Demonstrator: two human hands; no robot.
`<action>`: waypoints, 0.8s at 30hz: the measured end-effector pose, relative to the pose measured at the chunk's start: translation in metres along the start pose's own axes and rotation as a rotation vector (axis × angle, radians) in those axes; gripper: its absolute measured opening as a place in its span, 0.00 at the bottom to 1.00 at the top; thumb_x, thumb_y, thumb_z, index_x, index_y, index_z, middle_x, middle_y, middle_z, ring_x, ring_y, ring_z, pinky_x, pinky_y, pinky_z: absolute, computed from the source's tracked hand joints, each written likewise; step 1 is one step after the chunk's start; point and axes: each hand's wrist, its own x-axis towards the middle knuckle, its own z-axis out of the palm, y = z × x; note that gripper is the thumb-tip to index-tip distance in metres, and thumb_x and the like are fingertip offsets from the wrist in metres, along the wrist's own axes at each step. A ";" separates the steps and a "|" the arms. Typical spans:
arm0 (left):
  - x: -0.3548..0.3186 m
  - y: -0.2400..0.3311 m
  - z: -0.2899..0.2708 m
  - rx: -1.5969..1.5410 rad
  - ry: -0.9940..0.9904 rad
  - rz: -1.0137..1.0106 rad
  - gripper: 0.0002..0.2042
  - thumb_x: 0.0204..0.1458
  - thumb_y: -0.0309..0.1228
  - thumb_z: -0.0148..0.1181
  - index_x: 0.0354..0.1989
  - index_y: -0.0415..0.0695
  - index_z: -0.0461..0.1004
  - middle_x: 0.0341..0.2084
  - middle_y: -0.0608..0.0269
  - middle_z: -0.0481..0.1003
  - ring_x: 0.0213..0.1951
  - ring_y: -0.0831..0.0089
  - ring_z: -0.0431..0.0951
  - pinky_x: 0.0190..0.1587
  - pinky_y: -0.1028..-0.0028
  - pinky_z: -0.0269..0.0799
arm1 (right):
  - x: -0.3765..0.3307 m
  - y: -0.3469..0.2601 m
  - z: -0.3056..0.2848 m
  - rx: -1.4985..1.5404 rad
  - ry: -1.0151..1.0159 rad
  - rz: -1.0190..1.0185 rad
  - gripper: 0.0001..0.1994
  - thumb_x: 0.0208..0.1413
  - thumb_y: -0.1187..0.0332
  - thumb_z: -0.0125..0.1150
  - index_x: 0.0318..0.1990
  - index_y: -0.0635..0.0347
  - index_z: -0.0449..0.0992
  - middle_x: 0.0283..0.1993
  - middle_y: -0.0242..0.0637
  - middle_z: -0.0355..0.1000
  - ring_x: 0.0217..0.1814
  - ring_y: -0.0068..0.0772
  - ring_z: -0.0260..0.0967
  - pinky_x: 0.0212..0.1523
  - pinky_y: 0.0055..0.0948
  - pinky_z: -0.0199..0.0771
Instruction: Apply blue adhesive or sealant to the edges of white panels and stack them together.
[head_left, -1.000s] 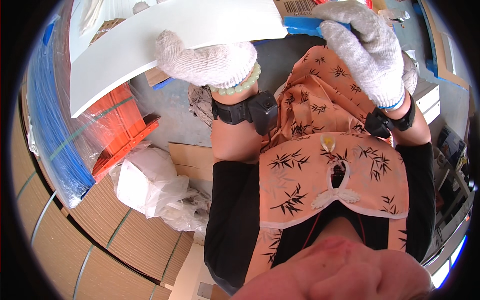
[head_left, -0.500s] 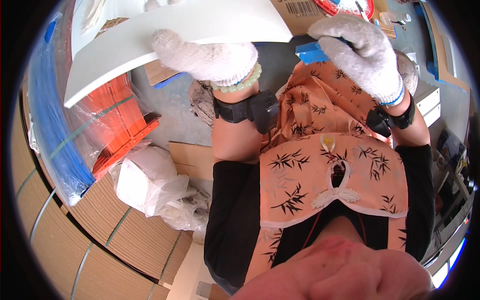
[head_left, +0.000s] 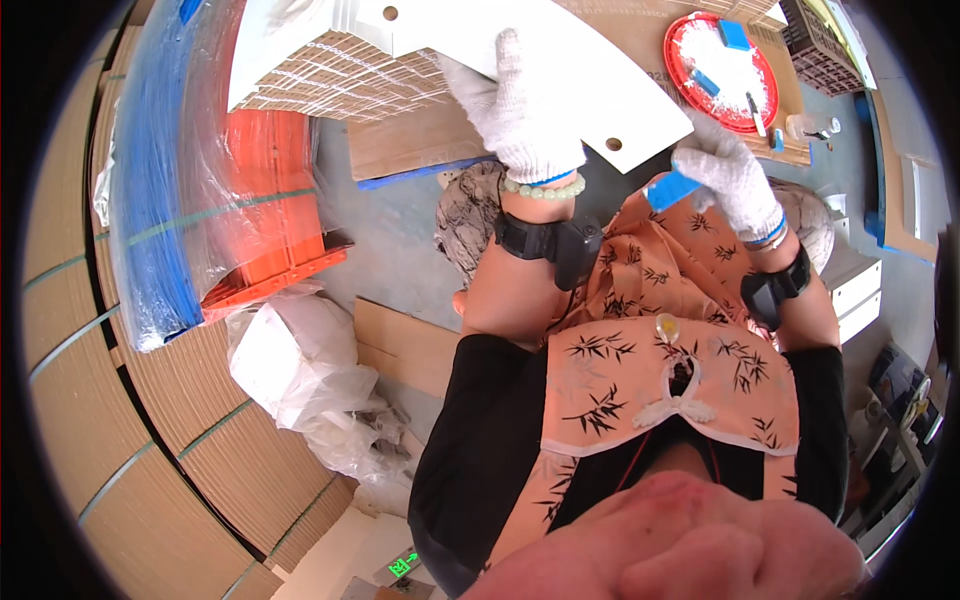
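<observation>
A white panel (head_left: 590,85) with round holes lies at an angle over a stack of panels (head_left: 355,75) with white-streaked edges. My left hand (head_left: 520,120), in a pale knit glove, grips the panel's near edge: the thumb lies on its face and the other fingers go under it. Beside the panel's right corner, my gloved right hand (head_left: 735,180) is closed on a small flat blue block (head_left: 672,190). Part of that block is hidden by the fingers.
A round red tray (head_left: 670,65) with white crumbly material, blue blocks and a thin tool sits on cardboard at the far right. A clear bottle (head_left: 800,127) lies beside it. Orange plastic racks (head_left: 270,200), wrapped blue material (head_left: 160,250) and plastic bags (head_left: 300,370) occupy the left.
The white panel has swung round, its near end now pointing right, with holes showing. My left hand has shifted right along its edge. My right hand has lowered slightly, still holding the blue block.
</observation>
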 end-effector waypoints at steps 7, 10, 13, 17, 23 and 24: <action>-0.005 -0.011 0.007 0.241 0.104 0.047 0.23 0.64 0.26 0.52 0.68 0.41 0.59 0.54 0.56 0.72 0.52 0.68 0.75 0.53 0.68 0.76 | 0.007 0.019 0.004 0.237 -0.149 0.120 0.19 0.61 0.64 0.64 0.55 0.65 0.76 0.32 0.29 0.75 0.21 0.13 0.63 0.20 0.16 0.61; -0.011 -0.020 0.003 0.226 0.052 -0.050 0.26 0.62 0.21 0.53 0.69 0.42 0.58 0.56 0.57 0.72 0.53 0.70 0.76 0.52 0.68 0.78 | 0.007 0.025 0.007 0.284 -0.135 0.132 0.18 0.61 0.63 0.64 0.54 0.65 0.77 0.33 0.34 0.79 0.21 0.14 0.66 0.20 0.16 0.63; -0.018 -0.022 0.007 0.214 -0.017 -0.148 0.27 0.62 0.20 0.53 0.71 0.42 0.57 0.56 0.58 0.71 0.53 0.70 0.76 0.53 0.69 0.77 | 0.001 0.036 -0.002 0.520 -0.137 0.120 0.17 0.62 0.63 0.63 0.52 0.65 0.78 0.32 0.35 0.79 0.21 0.15 0.66 0.19 0.17 0.63; -0.029 -0.031 0.002 0.288 -0.186 -0.180 0.25 0.66 0.30 0.52 0.70 0.40 0.57 0.48 0.60 0.75 0.43 0.73 0.78 0.42 0.71 0.79 | -0.016 0.042 -0.025 0.613 -0.149 0.105 0.17 0.63 0.61 0.62 0.52 0.65 0.77 0.31 0.36 0.78 0.21 0.17 0.68 0.18 0.17 0.63; -0.049 -0.038 -0.007 0.380 -0.280 -0.406 0.24 0.68 0.37 0.50 0.68 0.40 0.59 0.43 0.52 0.77 0.34 0.67 0.81 0.36 0.67 0.80 | -0.050 0.031 -0.072 0.720 0.134 -0.183 0.13 0.64 0.60 0.60 0.47 0.59 0.75 0.24 0.28 0.69 0.18 0.16 0.61 0.18 0.16 0.56; -0.051 -0.041 -0.008 0.410 -0.288 -0.438 0.24 0.68 0.38 0.51 0.68 0.40 0.59 0.43 0.51 0.77 0.34 0.66 0.81 0.36 0.67 0.79 | -0.060 0.036 -0.088 0.755 0.201 -0.223 0.13 0.64 0.60 0.59 0.47 0.59 0.75 0.24 0.28 0.70 0.19 0.16 0.61 0.18 0.16 0.56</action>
